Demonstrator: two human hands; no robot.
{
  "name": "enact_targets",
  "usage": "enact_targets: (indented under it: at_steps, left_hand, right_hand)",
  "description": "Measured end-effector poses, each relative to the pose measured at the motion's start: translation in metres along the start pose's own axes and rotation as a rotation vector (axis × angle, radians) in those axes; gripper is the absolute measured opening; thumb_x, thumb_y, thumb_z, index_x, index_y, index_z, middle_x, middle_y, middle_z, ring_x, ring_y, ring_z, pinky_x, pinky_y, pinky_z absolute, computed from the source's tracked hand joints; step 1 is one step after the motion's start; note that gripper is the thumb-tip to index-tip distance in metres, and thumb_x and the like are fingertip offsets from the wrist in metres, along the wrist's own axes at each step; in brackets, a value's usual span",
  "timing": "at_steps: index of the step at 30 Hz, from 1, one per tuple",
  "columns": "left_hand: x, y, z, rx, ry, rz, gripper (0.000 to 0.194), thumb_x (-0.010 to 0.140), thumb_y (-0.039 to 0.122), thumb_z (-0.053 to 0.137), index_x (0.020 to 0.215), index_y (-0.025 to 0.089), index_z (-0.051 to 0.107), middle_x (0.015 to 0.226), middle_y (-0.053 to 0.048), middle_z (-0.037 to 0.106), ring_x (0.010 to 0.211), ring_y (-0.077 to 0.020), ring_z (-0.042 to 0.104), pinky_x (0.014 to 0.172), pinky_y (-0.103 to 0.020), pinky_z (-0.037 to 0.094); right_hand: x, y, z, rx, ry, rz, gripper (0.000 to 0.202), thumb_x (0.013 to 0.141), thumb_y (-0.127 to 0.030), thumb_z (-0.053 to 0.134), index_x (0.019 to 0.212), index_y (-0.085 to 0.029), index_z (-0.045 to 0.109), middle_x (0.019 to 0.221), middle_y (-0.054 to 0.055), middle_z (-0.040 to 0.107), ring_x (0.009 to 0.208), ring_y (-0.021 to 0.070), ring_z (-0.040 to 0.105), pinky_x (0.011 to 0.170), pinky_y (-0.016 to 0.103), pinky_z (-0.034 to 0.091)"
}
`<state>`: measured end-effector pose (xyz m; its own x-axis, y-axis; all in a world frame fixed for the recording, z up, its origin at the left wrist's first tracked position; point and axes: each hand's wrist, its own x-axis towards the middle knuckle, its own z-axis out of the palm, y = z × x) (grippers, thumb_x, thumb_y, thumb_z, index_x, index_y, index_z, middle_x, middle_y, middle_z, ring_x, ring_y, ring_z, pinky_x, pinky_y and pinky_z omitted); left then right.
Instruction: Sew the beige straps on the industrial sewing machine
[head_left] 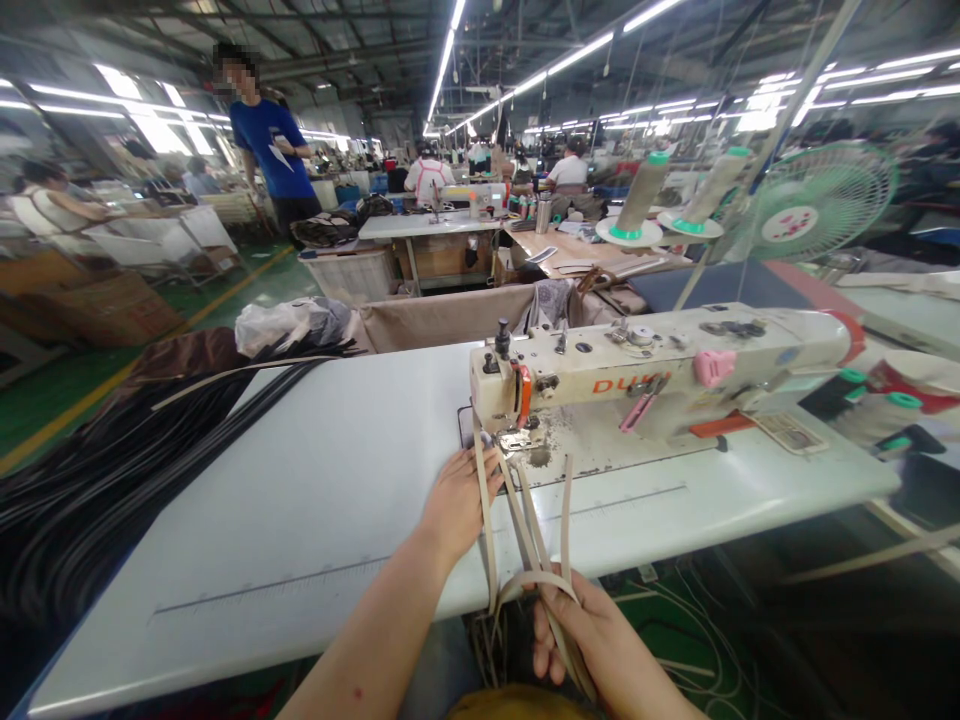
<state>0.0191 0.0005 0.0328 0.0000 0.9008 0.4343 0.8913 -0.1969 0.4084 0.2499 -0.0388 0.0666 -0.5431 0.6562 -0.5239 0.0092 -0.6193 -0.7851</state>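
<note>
Several narrow beige strips (pixel 530 515) run from the needle area of a white sewing machine (pixel 585 370) down over the table's front edge. My left hand (pixel 461 495) lies at the needle area, its fingertips pressed on the strips beside the presser foot; what is under the fingertips is partly hidden. My right hand (pixel 574 625) is closed around the lower part of the strips, just off the table's front edge. One strip loops over beside its thumb.
Long black strips (pixel 187 430) hang over the table's left side. Thread cones (pixel 641 200) and a green fan (pixel 821 200) stand behind the machine. A person in a blue shirt (pixel 274 150) stands at the back left. A ruler scale (pixel 300 580) marks the white tabletop (pixel 337 480).
</note>
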Motion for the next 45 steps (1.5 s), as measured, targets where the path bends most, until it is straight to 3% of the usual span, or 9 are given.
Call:
enact_targets:
  at_steps: [17, 24, 29, 45]
  left_hand:
    - [0.000, 0.000, -0.001, 0.003, 0.012, 0.013, 0.033, 0.109, 0.032, 0.045, 0.133, 0.022, 0.065, 0.136, -0.010, 0.071, 0.132, -0.0273, 0.064, 0.114, -0.054, 0.050]
    - [0.000, 0.001, -0.002, 0.017, 0.002, 0.013, 0.035, 0.110, 0.032, 0.042, 0.134, 0.021, 0.065, 0.137, -0.011, 0.070, 0.132, -0.0271, 0.064, 0.115, -0.054, 0.050]
    - [0.000, 0.000, -0.001, 0.003, 0.000, 0.009, 0.035, 0.110, 0.033, 0.043, 0.135, 0.022, 0.064, 0.138, -0.011, 0.070, 0.132, -0.0284, 0.063, 0.115, -0.055, 0.050]
    - [0.001, 0.001, -0.003, -0.018, 0.003, 0.017, 0.035, 0.110, 0.032, 0.042, 0.134, 0.021, 0.065, 0.136, -0.012, 0.071, 0.131, -0.0283, 0.064, 0.114, -0.054, 0.050]
  right_hand:
    - [0.003, 0.005, -0.003, 0.017, -0.020, -0.006, 0.060, 0.069, -0.073, 0.081, 0.088, -0.019, 0.062, 0.061, -0.005, 0.066, 0.045, 0.0121, 0.066, 0.040, 0.019, 0.042]
    - [0.001, 0.002, 0.000, -0.008, 0.005, 0.023, 0.070, 0.058, -0.079, 0.082, 0.087, -0.019, 0.061, 0.058, -0.005, 0.064, 0.043, 0.0134, 0.065, 0.038, 0.020, 0.040]
    - [0.007, 0.013, -0.006, -0.009, -0.012, -0.008, 0.061, 0.067, -0.076, 0.079, 0.085, -0.020, 0.061, 0.061, -0.004, 0.065, 0.044, 0.0133, 0.065, 0.039, 0.021, 0.041]
    - [0.019, 0.031, -0.014, -0.005, 0.011, 0.001, 0.070, 0.063, -0.080, 0.078, 0.095, -0.019, 0.065, 0.058, -0.005, 0.063, 0.041, 0.0149, 0.063, 0.037, 0.023, 0.038]
